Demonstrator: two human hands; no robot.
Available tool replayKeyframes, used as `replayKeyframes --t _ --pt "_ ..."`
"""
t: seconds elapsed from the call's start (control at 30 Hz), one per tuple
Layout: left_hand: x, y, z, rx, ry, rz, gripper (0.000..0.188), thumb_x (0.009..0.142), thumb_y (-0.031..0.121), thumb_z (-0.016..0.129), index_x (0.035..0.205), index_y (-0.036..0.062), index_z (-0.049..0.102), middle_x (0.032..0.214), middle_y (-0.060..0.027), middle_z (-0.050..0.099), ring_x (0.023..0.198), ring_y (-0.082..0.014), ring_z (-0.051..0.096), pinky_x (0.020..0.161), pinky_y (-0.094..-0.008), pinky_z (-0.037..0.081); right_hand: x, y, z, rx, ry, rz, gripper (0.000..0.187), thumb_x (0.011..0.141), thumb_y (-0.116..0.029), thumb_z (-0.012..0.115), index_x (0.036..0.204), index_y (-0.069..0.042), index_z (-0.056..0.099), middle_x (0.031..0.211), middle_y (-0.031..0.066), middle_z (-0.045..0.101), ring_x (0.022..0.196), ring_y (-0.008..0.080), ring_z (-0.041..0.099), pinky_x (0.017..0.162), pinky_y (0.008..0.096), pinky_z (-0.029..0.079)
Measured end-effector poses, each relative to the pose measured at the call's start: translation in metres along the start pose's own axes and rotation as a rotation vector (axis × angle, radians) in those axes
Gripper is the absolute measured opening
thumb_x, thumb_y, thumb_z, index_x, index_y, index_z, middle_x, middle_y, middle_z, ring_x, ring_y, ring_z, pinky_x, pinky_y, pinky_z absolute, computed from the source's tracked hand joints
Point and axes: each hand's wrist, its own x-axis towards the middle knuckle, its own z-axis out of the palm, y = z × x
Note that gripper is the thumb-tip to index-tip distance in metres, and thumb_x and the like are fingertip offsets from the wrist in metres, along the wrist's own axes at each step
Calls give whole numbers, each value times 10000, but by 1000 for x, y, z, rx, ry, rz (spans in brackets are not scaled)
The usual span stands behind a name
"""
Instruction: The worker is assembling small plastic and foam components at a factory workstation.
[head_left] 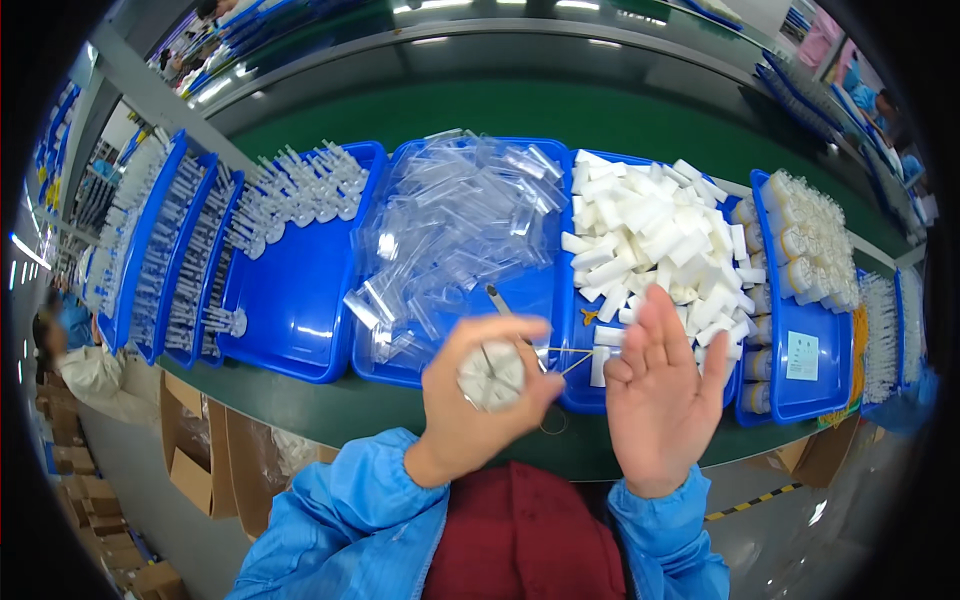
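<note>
In my left hand (475, 400) is a round white bundle (491, 376), seen end-on and split into wedge-like segments, with the fingers wrapped around it. A thin yellowish rubber band (570, 351) stretches from beside the bundle toward my right hand (655, 400). My right hand is open, palm up, fingers stretched out. I cannot tell whether its fingers touch the band. Just beyond my left hand, a slim dark rod (494, 296) sticks up; its lower part is hidden.
Blue trays line the green bench: clear plastic sleeves (470, 210) ahead, white foam-like blocks (650, 225) right of them, clear stemmed parts (325, 185) at the left. White round bundles (805, 235) stand in a tray (825, 385) at the right. Cardboard boxes (195, 440) sit below.
</note>
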Motion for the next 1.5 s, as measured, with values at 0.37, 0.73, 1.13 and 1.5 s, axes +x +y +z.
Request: replayKeyframes --t 0.37,0.73,1.13,1.5 --pt "-8 -5 3 297 -312 -68 778 760 -19 850 1414 46 434 962 -70 649 865 -142 658 785 -290 539 15 -6 -42 -1025 -494 -202 829 797 -104 783 1518 -30 382 1488 171 494 1283 270 547 1045 375 421" --pt "-5 2 3 408 -614 -284 1122 720 88 840 1605 71 151 1170 -191 662 1046 -350 677 911 -406 523 -5 -11 -25 -1344 -624 -310 557 705 -72 831 1225 -86 633 1148 84 615 1030 271 555 870 364 455" --pt "-14 -8 -24 67 -497 -201 845 713 72 901 1429 11 457 1336 -126 515 1230 -243 557 1075 -396 447 -30 -15 -32 -1586 -608 -764 684 692 -166 896 1303 -44 612 1267 101 629 1100 280 593 916 372 497" --pt "-15 1 -37 195 -641 -87 760 646 155 943 1298 50 568 1302 -117 569 1188 -259 549 1018 -371 458 -29 -31 -37 -1409 -584 -299 775 677 -263 933 1322 11 602 1221 150 660 1082 294 639 924 375 521"
